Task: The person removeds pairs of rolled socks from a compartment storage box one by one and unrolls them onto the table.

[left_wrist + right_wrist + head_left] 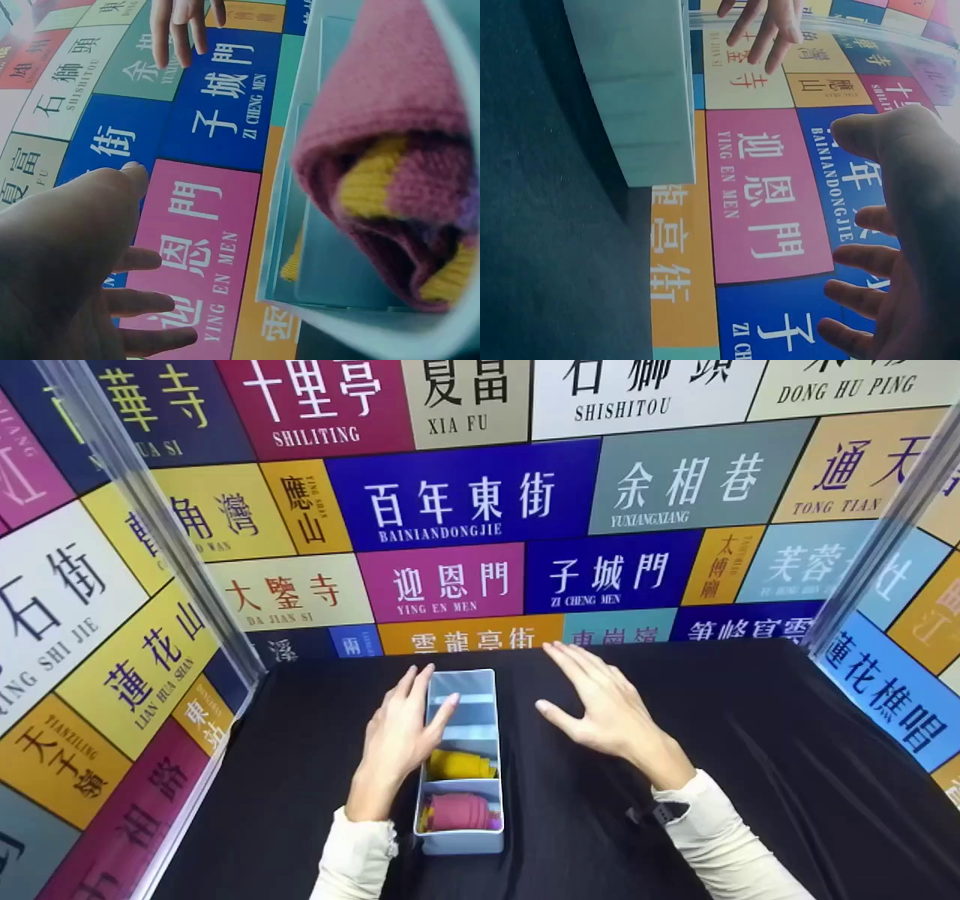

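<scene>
A long light-blue divided box (pixel 463 844) stands on the black cloth. A rolled pink knitted bundle (pixel 459 811), probably socks, fills its nearest compartment; yellow and purple patches show at its end in the left wrist view. One compartment further back lies a rolled yellow bundle (pixel 457 765). My left hand (pixel 397 727) hovers over the box's left side with fingers extended and thumb spread, holding nothing. To the right of the box, my right hand (pixel 607 709) hangs in the air, fingers straight and spread from the thumb, also holding nothing.
The black cloth (pixel 720 757) covers the table. Behind it rises a wall of coloured panels (pixel 461 499) with lettering. Clear upright posts stand at the left (pixel 191 577) and right (pixel 862 547) corners.
</scene>
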Available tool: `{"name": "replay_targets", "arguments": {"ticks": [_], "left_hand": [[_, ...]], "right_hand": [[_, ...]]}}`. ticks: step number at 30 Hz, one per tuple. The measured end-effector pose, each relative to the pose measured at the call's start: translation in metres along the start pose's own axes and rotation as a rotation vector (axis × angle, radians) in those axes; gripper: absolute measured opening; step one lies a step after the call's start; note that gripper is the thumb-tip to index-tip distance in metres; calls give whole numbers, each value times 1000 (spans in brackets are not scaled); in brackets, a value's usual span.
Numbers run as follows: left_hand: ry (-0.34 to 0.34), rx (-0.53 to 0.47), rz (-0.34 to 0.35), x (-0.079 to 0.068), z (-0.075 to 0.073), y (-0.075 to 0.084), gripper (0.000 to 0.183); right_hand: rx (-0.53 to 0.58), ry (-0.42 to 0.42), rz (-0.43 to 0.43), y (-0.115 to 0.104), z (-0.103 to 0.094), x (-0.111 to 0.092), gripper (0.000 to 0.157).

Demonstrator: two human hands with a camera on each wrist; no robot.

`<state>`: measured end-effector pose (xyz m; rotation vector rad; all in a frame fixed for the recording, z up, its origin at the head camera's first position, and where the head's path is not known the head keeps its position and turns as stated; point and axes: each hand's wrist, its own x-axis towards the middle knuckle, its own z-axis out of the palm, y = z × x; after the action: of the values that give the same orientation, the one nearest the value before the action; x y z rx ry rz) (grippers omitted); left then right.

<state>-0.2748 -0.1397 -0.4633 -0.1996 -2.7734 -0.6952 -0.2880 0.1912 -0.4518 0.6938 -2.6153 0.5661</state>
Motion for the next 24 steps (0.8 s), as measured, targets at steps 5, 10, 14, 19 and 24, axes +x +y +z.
{"name": "replay_targets", "arguments": {"ticks": [5, 10, 14, 19, 24], "left_hand": [[29, -28, 0, 0, 7, -5, 70], [75, -76, 4, -2, 17, -10, 60], [102, -100, 2, -4, 26, -15, 53], [110, -135, -18, -5, 39, -20, 45], [118, -163, -28, -6, 51, -26, 39]], "right_hand": [[4, 33, -34, -7, 0, -4, 80], [17, 43, -47, -14, 0, -6, 77], [28, 51, -74, -21, 0, -8, 75], [42, 51, -98, -32, 0, -10, 72], [63, 41, -106, -41, 2, -11, 70]]}}
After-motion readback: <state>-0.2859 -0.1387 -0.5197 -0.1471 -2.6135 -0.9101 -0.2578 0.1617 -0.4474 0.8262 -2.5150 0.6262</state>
